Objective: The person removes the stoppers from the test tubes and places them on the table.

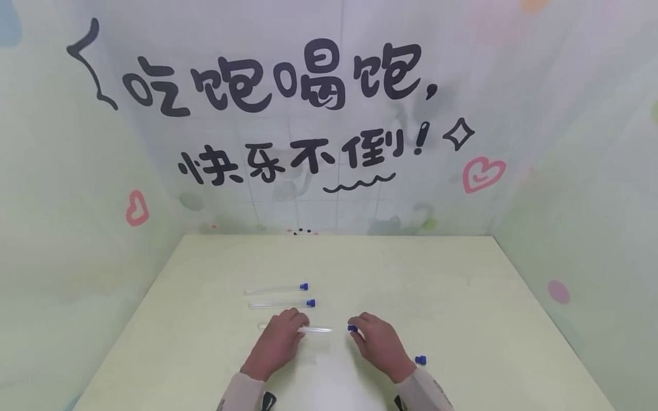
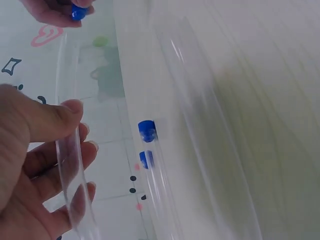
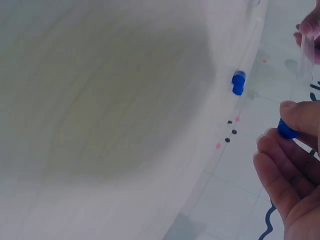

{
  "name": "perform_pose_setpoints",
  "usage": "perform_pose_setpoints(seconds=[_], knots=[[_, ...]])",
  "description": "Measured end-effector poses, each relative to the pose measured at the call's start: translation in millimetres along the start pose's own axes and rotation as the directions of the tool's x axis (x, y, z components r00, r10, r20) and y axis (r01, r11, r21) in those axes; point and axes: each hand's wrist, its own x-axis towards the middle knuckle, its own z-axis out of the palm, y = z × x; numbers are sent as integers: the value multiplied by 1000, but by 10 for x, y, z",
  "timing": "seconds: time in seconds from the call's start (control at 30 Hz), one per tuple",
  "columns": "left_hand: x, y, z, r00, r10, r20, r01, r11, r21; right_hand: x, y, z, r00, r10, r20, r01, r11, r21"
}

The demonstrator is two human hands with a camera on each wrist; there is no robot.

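My left hand (image 1: 275, 343) grips a clear test tube (image 1: 320, 329), thumb across it and fingers curled beneath; its uncapped end points right. Facing that end across a small gap, my right hand (image 1: 379, 342) pinches a blue cap (image 1: 352, 328) between thumb and fingertips. In the left wrist view another clear tube (image 2: 207, 125) without a visible cap lies on the table. Beyond the left hand, two test tubes, a farther one (image 1: 275, 290) and a nearer one (image 1: 277, 305), lie side by side, their blue caps on the right.
A loose blue cap (image 1: 421, 360) lies on the pale table (image 1: 462, 297) beside my right wrist. Printed curtains (image 1: 339, 205) enclose the table at the back and on both sides.
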Motion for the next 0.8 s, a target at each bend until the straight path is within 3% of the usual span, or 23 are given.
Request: perform_pose_setpoints(seconds=[0.17,0.37,0.6,0.8], knots=[[-27,-76,-28,998,-43,-41,45,997,64,-50,153,-82,998,43,-45,-46,996,-71],[-16,-155,-68,988,-154,18,154,988,25,-72,311,-208,992,88,-94,-96,992,-82],[-73,-250,-48,972,-226,61,223,974,43,-127,513,-341,981,187,-52,-192,974,-122],[-97,-379,-50,968,-243,68,238,969,71,-203,640,-395,947,320,28,-314,940,-131]])
